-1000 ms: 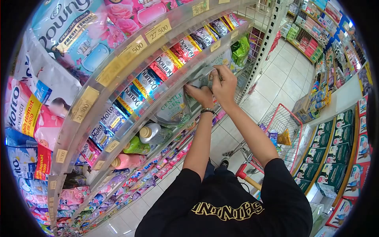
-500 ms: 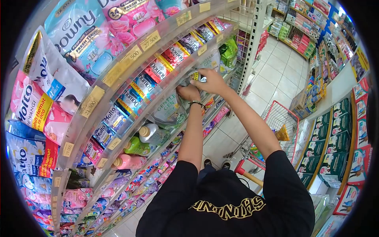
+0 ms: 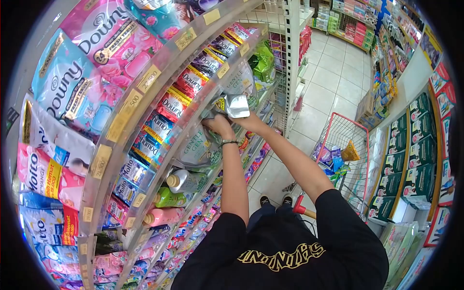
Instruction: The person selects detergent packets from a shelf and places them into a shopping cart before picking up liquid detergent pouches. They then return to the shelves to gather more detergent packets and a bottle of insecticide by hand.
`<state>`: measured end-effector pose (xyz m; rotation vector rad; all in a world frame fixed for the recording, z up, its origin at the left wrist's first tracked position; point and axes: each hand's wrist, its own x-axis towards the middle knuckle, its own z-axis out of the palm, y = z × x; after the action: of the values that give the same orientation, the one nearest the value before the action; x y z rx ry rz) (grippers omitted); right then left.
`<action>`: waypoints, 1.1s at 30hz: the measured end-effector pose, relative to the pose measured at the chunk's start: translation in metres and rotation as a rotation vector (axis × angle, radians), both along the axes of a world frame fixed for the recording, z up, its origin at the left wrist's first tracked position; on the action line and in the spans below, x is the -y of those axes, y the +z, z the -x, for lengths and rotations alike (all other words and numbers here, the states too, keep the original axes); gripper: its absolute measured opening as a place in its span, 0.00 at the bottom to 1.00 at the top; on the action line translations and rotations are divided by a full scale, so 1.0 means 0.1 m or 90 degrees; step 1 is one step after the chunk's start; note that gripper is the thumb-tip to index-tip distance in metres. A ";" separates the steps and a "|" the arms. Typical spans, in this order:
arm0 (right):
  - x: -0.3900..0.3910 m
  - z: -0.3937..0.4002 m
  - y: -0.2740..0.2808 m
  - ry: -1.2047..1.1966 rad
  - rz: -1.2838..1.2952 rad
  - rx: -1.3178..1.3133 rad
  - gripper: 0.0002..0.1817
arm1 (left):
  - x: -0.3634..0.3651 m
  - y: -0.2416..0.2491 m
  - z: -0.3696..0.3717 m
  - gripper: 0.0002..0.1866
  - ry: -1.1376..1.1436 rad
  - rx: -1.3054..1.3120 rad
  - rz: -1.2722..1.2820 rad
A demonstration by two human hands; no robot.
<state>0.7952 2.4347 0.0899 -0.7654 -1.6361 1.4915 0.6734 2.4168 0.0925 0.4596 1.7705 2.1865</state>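
At the shelf, my right hand (image 3: 250,123) is closed on a silver packet (image 3: 236,106) with a yellow and black part at its left; some fingers are hidden behind it. My left hand (image 3: 220,126), with a dark bracelet at the wrist, reaches among the Gentle Gen pouches just left of it, and its fingertips are hidden. One grey-green Gentle Gen pouch (image 3: 195,146) lies below my left hand. Another pouch (image 3: 240,79) stands above the packet.
Price-tagged shelves hold Downy pouches (image 3: 70,87), Molto pouches (image 3: 41,174) and bottles (image 3: 186,181). A red-rimmed shopping cart (image 3: 344,159) with several packets stands at right on the tiled floor (image 3: 319,101). Green packs (image 3: 419,159) fill the far-right shelf.
The silver packet has turned and shows more of its plain face. My right hand has moved lower behind it. The view has shifted, and more of the cart's contents shows.
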 end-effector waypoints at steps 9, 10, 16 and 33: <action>0.03 0.27 0.10 -0.146 -0.369 0.228 0.25 | 0.28 -0.04 -0.32 0.49 -0.090 -0.059 0.176; 0.02 0.27 0.11 -0.150 -0.369 0.230 0.25 | 0.26 -0.02 -0.33 0.49 -0.094 -0.058 0.176; 0.03 0.44 0.12 -0.219 -0.222 0.315 0.24 | -0.14 -0.50 0.23 0.30 -0.119 -0.007 0.055; -0.27 0.93 -0.33 -0.115 -0.205 0.105 0.40 | 0.16 -0.03 0.06 0.40 -0.166 -0.099 0.035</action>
<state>0.7025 2.4619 0.0568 -0.8447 -1.8196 1.0285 0.6679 2.4010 0.0893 0.8163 1.7309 1.9638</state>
